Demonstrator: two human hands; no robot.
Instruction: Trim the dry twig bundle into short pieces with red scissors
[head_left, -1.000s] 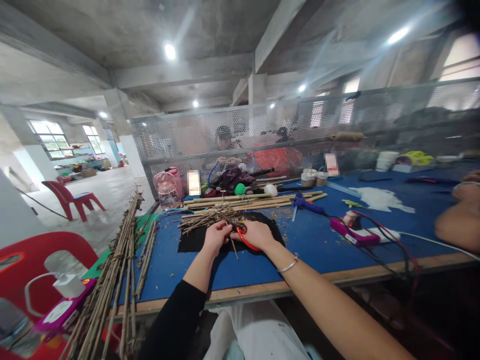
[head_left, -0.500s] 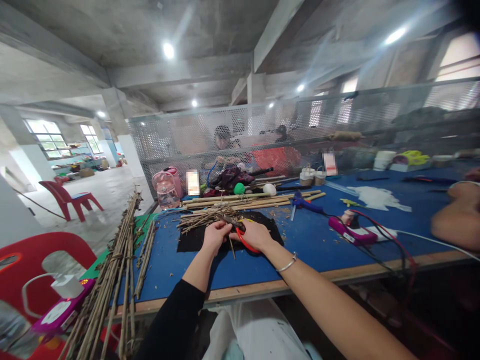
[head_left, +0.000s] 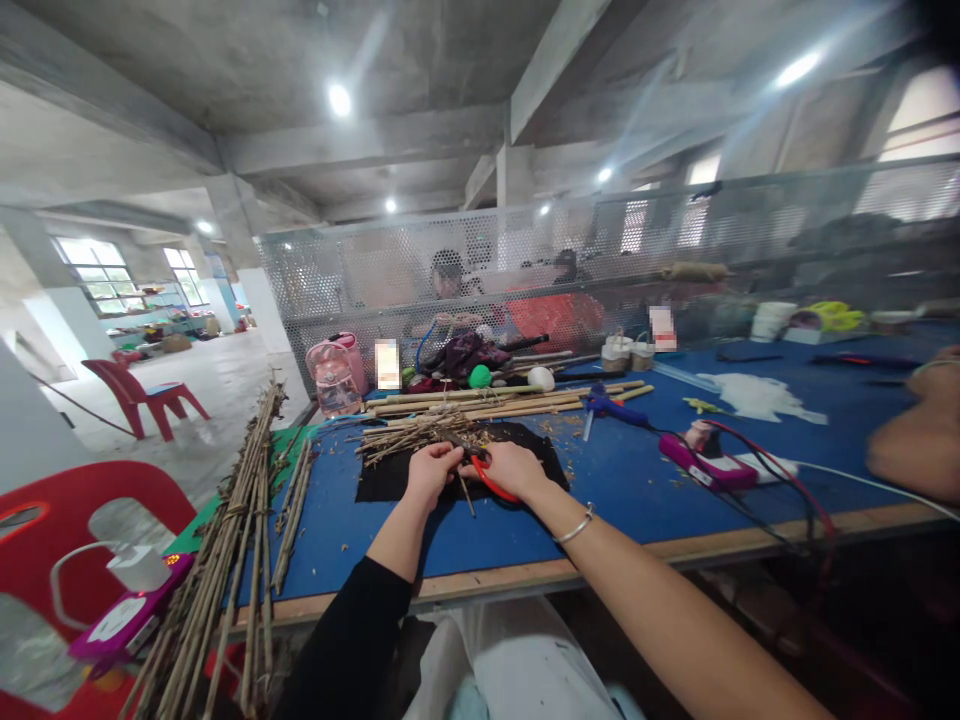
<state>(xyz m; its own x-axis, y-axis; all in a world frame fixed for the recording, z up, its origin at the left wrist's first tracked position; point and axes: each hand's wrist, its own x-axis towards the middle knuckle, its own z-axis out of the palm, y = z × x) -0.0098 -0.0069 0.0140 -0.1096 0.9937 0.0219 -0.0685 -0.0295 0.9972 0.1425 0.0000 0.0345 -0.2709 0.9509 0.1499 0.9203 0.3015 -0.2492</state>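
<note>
My left hand (head_left: 430, 472) is closed on a thin brown twig (head_left: 466, 494) that sticks out below the fingers. My right hand (head_left: 511, 466), with a silver bangle on the wrist, grips red-handled scissors (head_left: 489, 478) right against the twig. Both hands work over a black cloth (head_left: 379, 482) on the blue table (head_left: 622, 480). A heap of short cut twigs (head_left: 412, 434) lies just beyond the hands.
Long bamboo sticks (head_left: 495, 400) lie across the table's far side, a bundle of tall stalks (head_left: 232, 530) leans at the left edge. A blue glue gun (head_left: 611, 407), a pink device with cables (head_left: 709, 465), a co-worker's arm (head_left: 911, 450) at right, red chairs (head_left: 142, 396) at left.
Almost nothing differs: both hands stay together over the black cloth with twig and scissors, shifting only slightly. The co-worker's arm at the right has moved a little.
</note>
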